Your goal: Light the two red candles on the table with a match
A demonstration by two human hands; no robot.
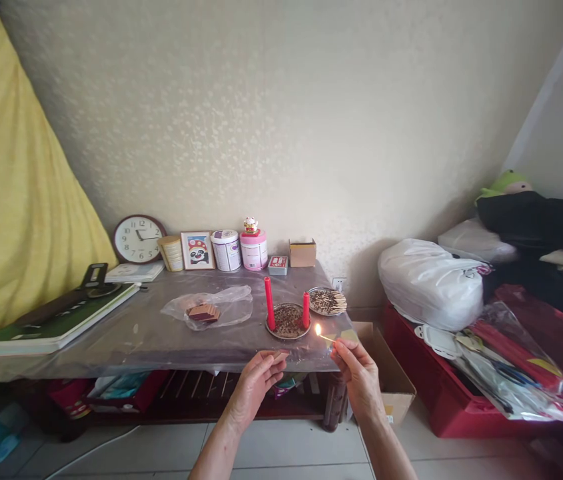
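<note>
Between the thumb and fingers of my right hand (358,373) is a burning match (327,339), its flame pointing up at the left end. My left hand (257,381) pinches a small brown striking strip (280,358) near the table's front edge. Just beyond my hands, a metal plate (288,335) carries a tall red candle (269,303) and a shorter red candle (306,310), both upright with no flame visible. Behind it to the right, another plate holds a heap of matches (328,302). More brown strips (204,312) lie on a clear plastic bag (234,305) to the left.
Along the wall stand a clock (139,239), a framed panda picture (198,251), two canisters (226,251) and a small cardboard box (302,254). A green book (56,317) lies at the left. Right of the table are an open carton (396,380) and a red bin (421,373) with bags.
</note>
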